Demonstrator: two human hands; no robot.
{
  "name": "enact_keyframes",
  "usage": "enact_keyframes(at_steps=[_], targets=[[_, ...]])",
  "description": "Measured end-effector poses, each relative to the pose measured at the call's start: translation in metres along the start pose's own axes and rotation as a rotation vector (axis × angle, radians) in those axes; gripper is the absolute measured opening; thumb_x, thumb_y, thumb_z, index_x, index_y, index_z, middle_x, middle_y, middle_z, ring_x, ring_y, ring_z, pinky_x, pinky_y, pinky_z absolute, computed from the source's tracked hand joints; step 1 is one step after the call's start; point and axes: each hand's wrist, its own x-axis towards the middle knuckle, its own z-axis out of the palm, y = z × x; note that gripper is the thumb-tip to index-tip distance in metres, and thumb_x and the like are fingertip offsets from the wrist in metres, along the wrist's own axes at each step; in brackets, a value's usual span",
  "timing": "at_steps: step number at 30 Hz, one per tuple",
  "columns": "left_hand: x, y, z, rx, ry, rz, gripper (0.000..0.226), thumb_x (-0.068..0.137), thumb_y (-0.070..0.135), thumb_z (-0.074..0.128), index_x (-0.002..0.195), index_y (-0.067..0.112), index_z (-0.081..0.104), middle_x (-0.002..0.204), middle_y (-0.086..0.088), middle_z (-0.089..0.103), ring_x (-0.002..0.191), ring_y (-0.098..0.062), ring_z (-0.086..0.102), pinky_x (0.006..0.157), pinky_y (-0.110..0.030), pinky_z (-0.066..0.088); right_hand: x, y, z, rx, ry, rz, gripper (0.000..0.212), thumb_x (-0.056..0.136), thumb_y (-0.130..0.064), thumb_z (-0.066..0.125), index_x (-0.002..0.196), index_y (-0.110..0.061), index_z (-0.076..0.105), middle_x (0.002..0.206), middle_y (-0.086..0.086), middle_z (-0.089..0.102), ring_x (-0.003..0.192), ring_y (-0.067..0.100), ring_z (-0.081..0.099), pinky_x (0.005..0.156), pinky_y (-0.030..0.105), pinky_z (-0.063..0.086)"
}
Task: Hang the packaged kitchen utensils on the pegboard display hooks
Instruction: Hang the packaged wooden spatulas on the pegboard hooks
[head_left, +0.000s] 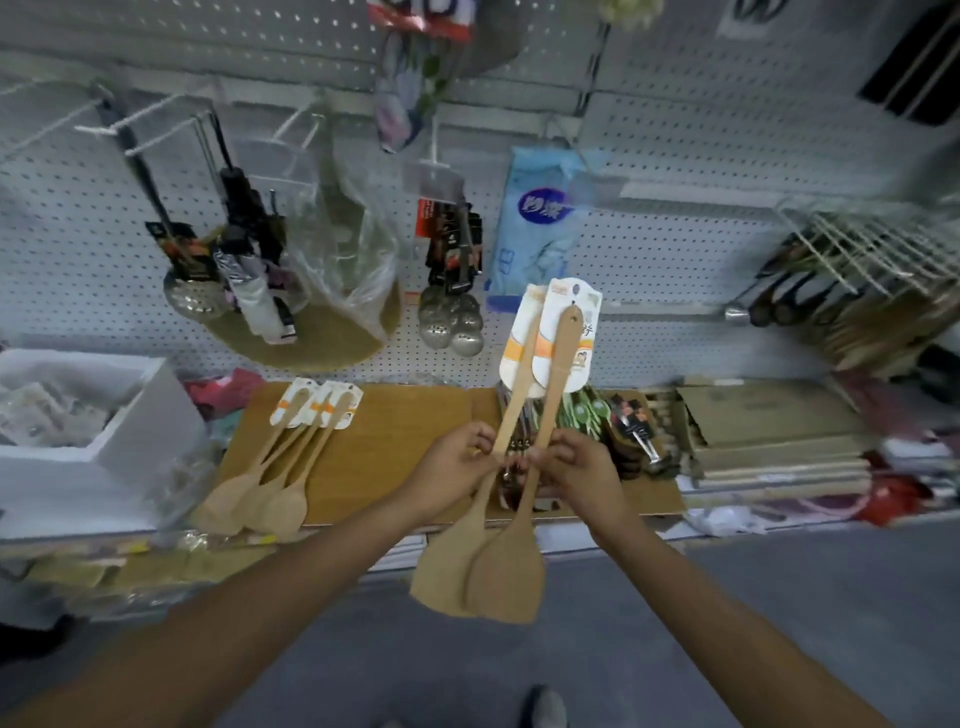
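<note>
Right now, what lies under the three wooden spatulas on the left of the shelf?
The three wooden spatulas lie on a flat brown cardboard sheet. Their blades reach its left edge. What is beneath the cardboard is covered.

Two white Chinese characters, apparently 妙洁, on the dark oval of the blue packet (537, 228) at upper centre. One partly hidden character on the white card (586, 332) just below it. Other labels too blurred to read.

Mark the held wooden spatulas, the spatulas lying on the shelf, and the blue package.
held wooden spatulas (506, 577), head view, front blade.
spatulas lying on the shelf (260, 501), head view, blades.
blue package (540, 228), head view, label area.
</note>
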Motion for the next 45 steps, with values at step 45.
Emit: enact_keyframes(at_steps=[45], targets=[[0.308, 0.206, 0.545, -0.020, -0.511, 0.197, 0.007, 0.092, 0.006, 0.067, 0.098, 0.009, 0.065, 0.084, -0.020, 0.069, 0.072, -0.019, 0.071, 0.062, -0.025, 0.055, 0.010, 0.058, -0.640, 0.118, 0.611, -0.058, 0.009, 0.094, -0.002, 0.060, 0.102, -0.002, 0.064, 0.081, 0.018, 0.069, 0.073, 0.035, 0.072, 0.062, 0.038, 0.059]])
